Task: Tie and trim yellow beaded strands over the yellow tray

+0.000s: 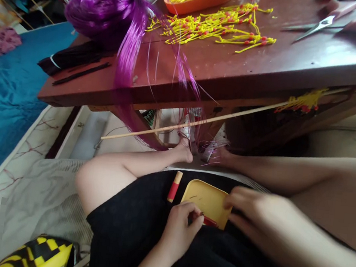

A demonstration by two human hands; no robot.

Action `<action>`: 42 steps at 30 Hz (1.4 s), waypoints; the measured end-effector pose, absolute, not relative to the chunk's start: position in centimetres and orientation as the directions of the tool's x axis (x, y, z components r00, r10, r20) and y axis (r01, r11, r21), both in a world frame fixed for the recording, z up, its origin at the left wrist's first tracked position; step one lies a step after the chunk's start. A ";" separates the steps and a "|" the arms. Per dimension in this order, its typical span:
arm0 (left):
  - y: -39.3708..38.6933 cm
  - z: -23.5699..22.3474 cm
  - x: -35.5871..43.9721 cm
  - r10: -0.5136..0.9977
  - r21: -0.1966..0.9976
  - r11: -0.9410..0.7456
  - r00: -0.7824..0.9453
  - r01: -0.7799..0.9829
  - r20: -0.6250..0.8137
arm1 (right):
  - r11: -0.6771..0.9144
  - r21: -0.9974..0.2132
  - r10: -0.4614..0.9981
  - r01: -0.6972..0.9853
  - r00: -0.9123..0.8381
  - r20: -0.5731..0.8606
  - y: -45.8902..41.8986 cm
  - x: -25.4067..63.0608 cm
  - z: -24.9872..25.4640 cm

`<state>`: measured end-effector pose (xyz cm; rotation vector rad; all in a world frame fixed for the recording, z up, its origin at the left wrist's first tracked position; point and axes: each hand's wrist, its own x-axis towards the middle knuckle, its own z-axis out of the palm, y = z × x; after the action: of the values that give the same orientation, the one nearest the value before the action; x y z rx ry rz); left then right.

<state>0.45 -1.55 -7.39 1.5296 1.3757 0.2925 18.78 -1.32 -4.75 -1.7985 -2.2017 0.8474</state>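
Observation:
A small yellow tray (204, 197) rests on my lap over black cloth. My left hand (180, 231) is curled at its near edge, its fingers pinched on a thin red piece (210, 221). My right hand (252, 214) grips the tray's right side with bent fingers. A red and tan tube (174, 187) lies on the cloth just left of the tray.
A dark wooden table (238, 67) stands ahead with purple fibre (108, 10), yellow stamens with red tips (217, 25), an orange tray (194, 1) and scissors (317, 27). A long thin stick (192, 122) hangs under it. A blue mat (3, 99) lies at left.

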 end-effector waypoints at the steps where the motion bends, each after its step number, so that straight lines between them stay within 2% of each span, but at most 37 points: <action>1: -1.6 -7.3 0.5 0.848 0.778 0.150 0.325 0.609 -0.418 | 0.113 -0.549 0.923 0.828 -0.292 -0.251 -2.1 18.4 -4.9; 3: -1.6 -7.1 0.5 0.850 0.770 0.119 0.337 0.627 -0.406 | 0.081 -0.585 0.892 0.807 -0.320 -0.318 -3.1 17.5 -5.5; 6: -1.7 -6.9 0.7 0.849 0.752 0.075 0.354 0.655 -0.393 | -0.004 -0.599 0.888 0.801 -0.273 -0.371 -3.7 16.1 -6.4; 16: -1.8 -7.3 0.6 0.852 0.705 0.035 0.347 0.708 -0.391 | -0.042 -0.586 0.877 0.809 -0.251 -0.410 -3.0 14.7 -7.0; 30: -1.7 -8.2 0.5 0.858 0.698 0.080 0.306 0.712 -0.411 | -0.039 -0.492 0.929 0.870 -0.150 -0.339 -3.8 14.4 -9.0; 37: -1.7 -8.4 0.4 0.861 0.699 0.094 0.295 0.709 -0.414 | -0.010 -0.596 0.940 0.803 -0.196 -0.279 -4.3 14.5 -9.3; 42: -1.7 -8.3 0.5 0.859 0.696 0.083 0.302 0.713 -0.413 | -0.003 -0.615 0.946 0.788 -0.198 -0.258 -4.4 14.2 -9.2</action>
<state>0.46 -1.69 -8.32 1.6642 1.4490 0.2022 14.17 -4.36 -9.18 -1.8229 -2.0387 0.9885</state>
